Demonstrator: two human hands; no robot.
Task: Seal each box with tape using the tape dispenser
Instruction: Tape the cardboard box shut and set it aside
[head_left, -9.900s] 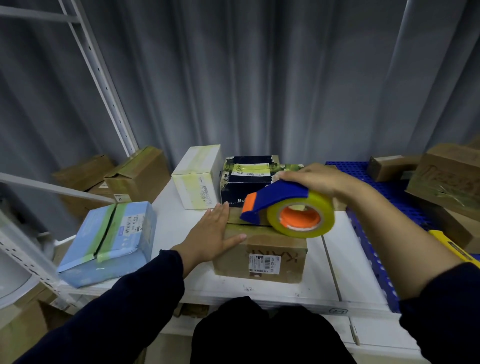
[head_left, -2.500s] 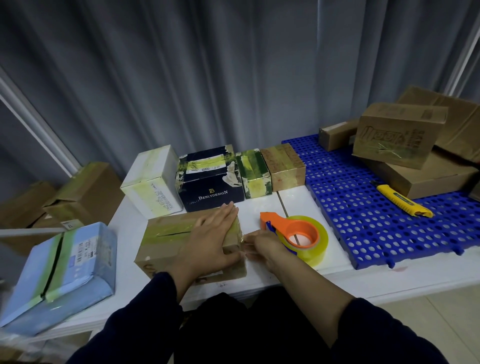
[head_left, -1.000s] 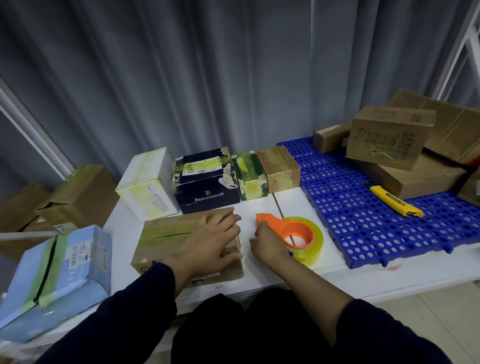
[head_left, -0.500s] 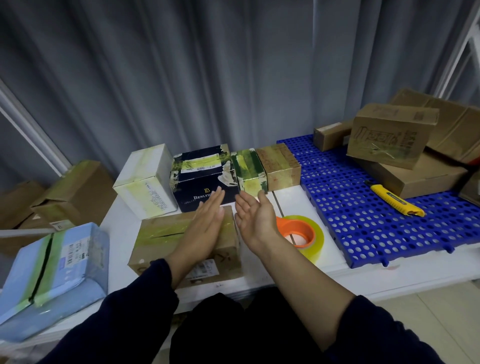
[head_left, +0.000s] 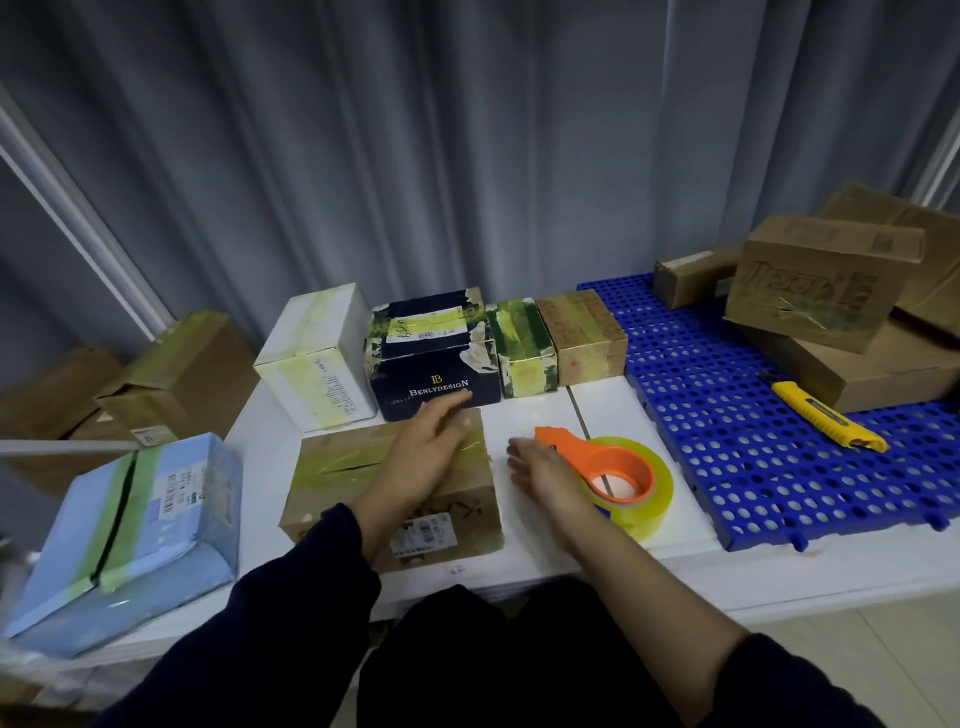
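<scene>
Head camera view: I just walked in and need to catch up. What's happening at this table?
A person is taping boxes shut. Their left hand lies flat on a brown box with tape over its top seam. The right hand is open beside the tape dispenser, which lies on the white table, held by neither hand.

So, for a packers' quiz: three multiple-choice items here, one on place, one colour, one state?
1. Where is the tape dispenser? A on the white table, right of the brown box; B on a shelf; C on the floor.
2. The utility knife on the blue mat is: A red; B yellow; C black.
3. The left hand: A grips the dispenser; B makes a fist; C rests open on the brown box.
Key: 1 A, it lies beside the box; 2 B, its body is yellow; 3 C, it lies flat on the box top.
</scene>
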